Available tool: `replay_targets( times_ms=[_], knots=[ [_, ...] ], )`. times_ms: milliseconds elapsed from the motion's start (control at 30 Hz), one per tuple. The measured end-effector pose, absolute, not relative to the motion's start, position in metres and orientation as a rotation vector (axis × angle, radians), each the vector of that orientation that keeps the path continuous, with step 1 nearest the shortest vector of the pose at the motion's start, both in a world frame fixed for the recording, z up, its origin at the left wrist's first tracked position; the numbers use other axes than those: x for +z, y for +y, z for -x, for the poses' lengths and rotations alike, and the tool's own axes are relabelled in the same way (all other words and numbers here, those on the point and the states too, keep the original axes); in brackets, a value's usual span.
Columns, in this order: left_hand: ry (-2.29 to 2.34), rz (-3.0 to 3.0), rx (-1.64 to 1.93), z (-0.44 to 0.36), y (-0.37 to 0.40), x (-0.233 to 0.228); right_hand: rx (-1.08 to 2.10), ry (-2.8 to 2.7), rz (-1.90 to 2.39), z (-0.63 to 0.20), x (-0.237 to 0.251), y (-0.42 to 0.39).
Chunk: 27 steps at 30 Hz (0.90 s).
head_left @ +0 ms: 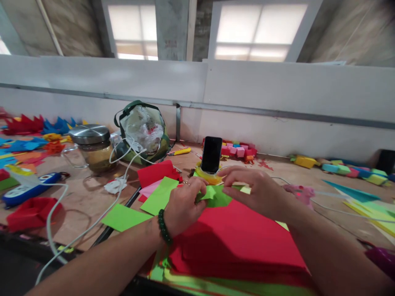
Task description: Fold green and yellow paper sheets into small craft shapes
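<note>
My left hand, with a dark bead bracelet at the wrist, is closed around the left end of a folded piece of green paper. My right hand is at the paper's right end, its fingers bent and spread apart, with the lowest digit touching the paper. Below both hands lies a stack of red paper sheets. Green paper pieces lie left of my left hand. Just beyond the hands, a phone leans upright on a yellow holder.
A glass jug with a metal lid and an open bag stand at back left. White cables cross the left side. A yellow cutter, pink glue gun and folded paper blocks lie around the table.
</note>
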<state>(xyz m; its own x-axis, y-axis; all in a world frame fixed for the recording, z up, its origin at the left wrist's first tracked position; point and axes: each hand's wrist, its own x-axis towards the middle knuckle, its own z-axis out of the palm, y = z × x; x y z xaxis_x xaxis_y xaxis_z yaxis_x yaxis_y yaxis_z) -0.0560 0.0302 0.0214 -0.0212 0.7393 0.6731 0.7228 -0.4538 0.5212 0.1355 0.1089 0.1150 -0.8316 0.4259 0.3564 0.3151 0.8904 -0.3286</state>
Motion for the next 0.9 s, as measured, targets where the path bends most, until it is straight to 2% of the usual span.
replay_targets(
  times_ms=[133, 600, 900],
  knots=[
    [1.686, -2.337, 1.480, 0.055, 0.026, 0.022, 0.324, -2.646, 0.804, -0.128, 0.109, 0.111],
    [1.673, -2.716, 1.417, 0.051, 0.018, 0.030, 0.509, -2.654, 0.675, -0.120, 0.102, 0.106],
    [1.844, -2.616, 1.425, 0.052, 0.020, 0.030, 0.340, -2.546, 0.776, -0.111, 0.095, 0.099]
  ],
)
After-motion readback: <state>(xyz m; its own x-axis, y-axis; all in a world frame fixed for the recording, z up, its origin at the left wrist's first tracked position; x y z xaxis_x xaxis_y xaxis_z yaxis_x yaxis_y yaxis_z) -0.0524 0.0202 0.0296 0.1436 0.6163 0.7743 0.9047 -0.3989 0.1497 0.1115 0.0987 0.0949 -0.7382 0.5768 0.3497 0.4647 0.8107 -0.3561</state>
